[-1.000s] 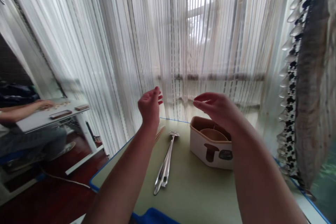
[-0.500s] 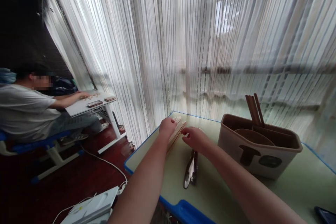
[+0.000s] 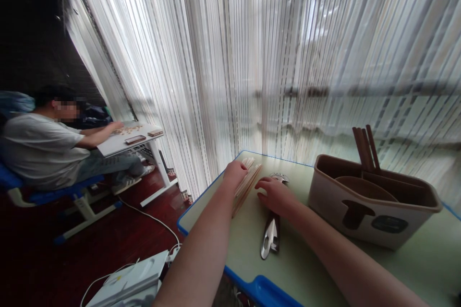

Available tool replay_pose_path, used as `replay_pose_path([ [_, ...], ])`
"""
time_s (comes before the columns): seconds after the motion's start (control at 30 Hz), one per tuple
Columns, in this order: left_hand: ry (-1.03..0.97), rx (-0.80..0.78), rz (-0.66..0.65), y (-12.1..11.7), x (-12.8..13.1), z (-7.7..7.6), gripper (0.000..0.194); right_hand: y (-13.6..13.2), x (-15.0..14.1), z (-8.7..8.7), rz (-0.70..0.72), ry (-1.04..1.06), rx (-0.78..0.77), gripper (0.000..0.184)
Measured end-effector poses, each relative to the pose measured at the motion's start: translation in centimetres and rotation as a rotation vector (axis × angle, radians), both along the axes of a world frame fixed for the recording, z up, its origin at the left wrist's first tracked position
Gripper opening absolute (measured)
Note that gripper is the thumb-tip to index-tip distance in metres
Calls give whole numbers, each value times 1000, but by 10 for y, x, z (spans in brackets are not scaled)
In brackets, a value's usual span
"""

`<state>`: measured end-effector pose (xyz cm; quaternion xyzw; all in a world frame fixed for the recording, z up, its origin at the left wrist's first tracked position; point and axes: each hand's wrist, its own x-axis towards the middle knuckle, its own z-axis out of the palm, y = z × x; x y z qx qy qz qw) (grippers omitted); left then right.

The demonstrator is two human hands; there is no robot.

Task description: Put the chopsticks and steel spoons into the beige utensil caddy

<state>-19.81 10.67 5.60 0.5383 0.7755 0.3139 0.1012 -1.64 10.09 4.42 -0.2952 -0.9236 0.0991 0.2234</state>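
Both hands lowered since a second ago. Left hand (image 3: 235, 175) at sticks (image 3: 246, 188), hold unclear; right hand (image 3: 279, 195) above utensils (image 3: 268, 242), grip loosely open, nothing seen in it.

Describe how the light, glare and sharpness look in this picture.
Head view: daylight glows through the curtain, while the upper left sinks to near-black. Head view: bright glare on the metal utensil. Head view: the right hand looks slightly soft. Head view: the curtain's stripes fan outward, probably lens distortion.
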Motion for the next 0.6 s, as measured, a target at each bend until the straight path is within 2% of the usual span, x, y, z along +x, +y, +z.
replay_pose_path([
  [0.3, 60, -69, -150, 3, 11, 0, 16, 8, 7, -1, -67, 118, 102, 26],
  [0.6, 206, -168, -103, 2, 22, -4, 17, 17, 8, -9, -76, 234, 180, 23],
])
